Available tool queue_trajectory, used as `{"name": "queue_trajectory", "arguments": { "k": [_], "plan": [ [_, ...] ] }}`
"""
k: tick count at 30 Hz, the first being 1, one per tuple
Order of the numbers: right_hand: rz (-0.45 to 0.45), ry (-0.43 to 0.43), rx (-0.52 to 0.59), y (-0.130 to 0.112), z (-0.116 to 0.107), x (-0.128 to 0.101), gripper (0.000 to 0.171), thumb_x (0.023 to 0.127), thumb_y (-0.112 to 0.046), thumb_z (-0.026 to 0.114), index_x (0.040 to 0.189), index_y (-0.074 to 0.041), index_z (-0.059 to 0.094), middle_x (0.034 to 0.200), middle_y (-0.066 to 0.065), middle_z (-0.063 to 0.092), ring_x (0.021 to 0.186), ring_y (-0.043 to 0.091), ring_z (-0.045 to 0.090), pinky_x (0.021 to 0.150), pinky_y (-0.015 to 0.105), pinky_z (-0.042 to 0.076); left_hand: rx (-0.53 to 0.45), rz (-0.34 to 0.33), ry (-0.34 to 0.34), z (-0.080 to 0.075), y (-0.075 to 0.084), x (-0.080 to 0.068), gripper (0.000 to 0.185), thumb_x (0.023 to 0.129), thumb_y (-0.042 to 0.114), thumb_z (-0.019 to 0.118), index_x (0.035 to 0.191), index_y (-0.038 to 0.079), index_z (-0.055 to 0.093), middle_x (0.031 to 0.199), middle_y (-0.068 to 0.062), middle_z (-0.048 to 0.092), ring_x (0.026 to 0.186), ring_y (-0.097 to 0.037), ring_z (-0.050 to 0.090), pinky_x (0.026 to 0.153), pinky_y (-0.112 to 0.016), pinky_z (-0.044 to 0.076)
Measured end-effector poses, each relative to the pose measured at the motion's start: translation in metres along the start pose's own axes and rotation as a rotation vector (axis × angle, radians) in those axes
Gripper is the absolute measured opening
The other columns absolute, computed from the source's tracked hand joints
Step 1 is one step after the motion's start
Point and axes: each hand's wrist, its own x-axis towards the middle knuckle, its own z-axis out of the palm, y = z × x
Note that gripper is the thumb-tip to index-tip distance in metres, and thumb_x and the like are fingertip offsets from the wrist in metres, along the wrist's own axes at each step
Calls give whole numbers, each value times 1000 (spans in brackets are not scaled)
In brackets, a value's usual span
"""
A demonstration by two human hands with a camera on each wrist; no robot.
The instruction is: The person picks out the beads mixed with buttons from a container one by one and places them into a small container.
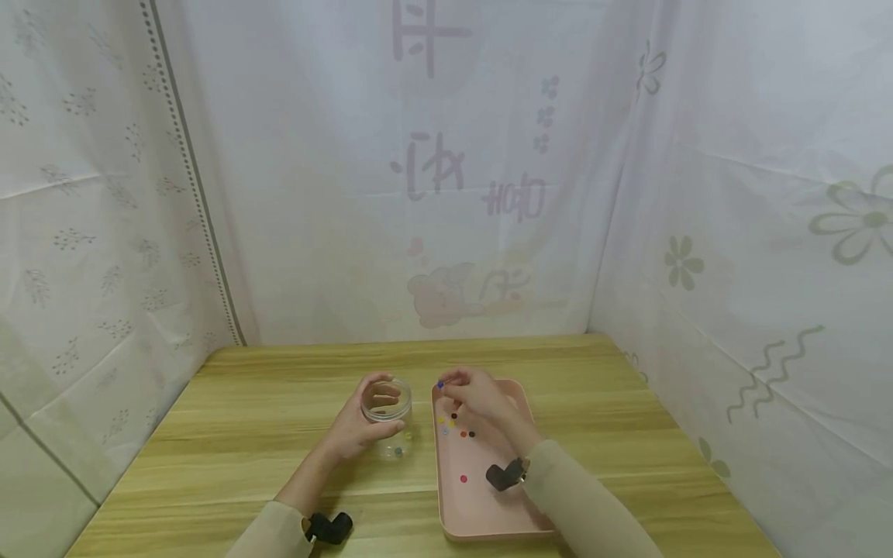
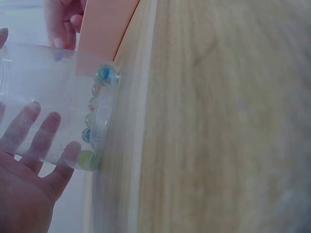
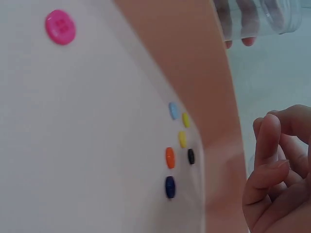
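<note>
My left hand (image 1: 363, 416) grips a clear plastic jar (image 1: 387, 401) standing on the wooden table, left of a pink tray (image 1: 488, 511). Through the jar's wall (image 2: 53, 97) its fingers (image 2: 46, 131) show, and several coloured glass beads (image 2: 95, 116) lie at the bottom. My right hand (image 1: 448, 385) hovers over the tray's far left corner, close to the jar's mouth, pinching a small blue button (image 1: 440, 384). In the right wrist view its fingers (image 3: 272, 165) are curled together. Several small buttons (image 3: 177, 145) and one pink button (image 3: 60, 27) lie in the tray.
The wooden table (image 1: 265, 418) is walled on three sides by white printed cloth (image 1: 446, 194). A black wrist camera (image 1: 331, 527) sits on my left sleeve and another black wrist camera (image 1: 504, 475) on my right wrist.
</note>
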Motion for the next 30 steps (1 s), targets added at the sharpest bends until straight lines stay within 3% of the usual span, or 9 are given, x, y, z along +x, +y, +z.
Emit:
{"name": "queue_trajectory", "arguments": {
  "k": [4, 12, 20, 25, 30],
  "plan": [
    [-7, 3, 15, -5, -3, -1, 29, 108, -20, 70, 133, -5, 73, 111, 12, 77, 77, 21, 72, 54, 23, 42, 4, -1, 2, 0, -1, 0, 81, 93, 10, 86, 159, 11, 39, 151, -32, 55, 142, -57, 53, 109, -56, 58],
    [-17, 11, 9, -18, -9, -6, 29, 107, -24, 72, 132, -11, 74, 120, 12, 76, 88, 41, 72, 61, 29, 47, 10, 1, 5, 0, 0, 0, 80, 93, 10, 87, 159, 11, 39, 150, -31, 56, 142, -57, 54, 106, -49, 59],
    [-26, 8, 49, -30, -12, -7, 27, 107, -23, 73, 130, -10, 73, 123, 24, 74, 79, 22, 68, 58, 24, 43, -9, 8, -4, 0, 0, 1, 82, 93, 10, 87, 159, 9, 38, 151, -34, 54, 143, -57, 53, 104, -39, 59],
    [-41, -2, 53, -37, -12, -8, 27, 107, -25, 73, 130, -11, 72, 123, 27, 72, 77, 17, 65, 58, 23, 42, -10, 7, -8, 0, 0, 1, 82, 94, 10, 86, 159, 9, 37, 151, -35, 53, 143, -58, 52, 105, -46, 60],
    [-60, -13, 59, -44, -11, -10, 28, 107, -26, 74, 129, -10, 72, 121, 21, 73, 77, 16, 66, 58, 23, 45, -10, 1, -4, 0, 0, 0, 82, 93, 10, 87, 159, 9, 37, 151, -33, 54, 143, -58, 52, 108, -53, 59]
  ]
}}
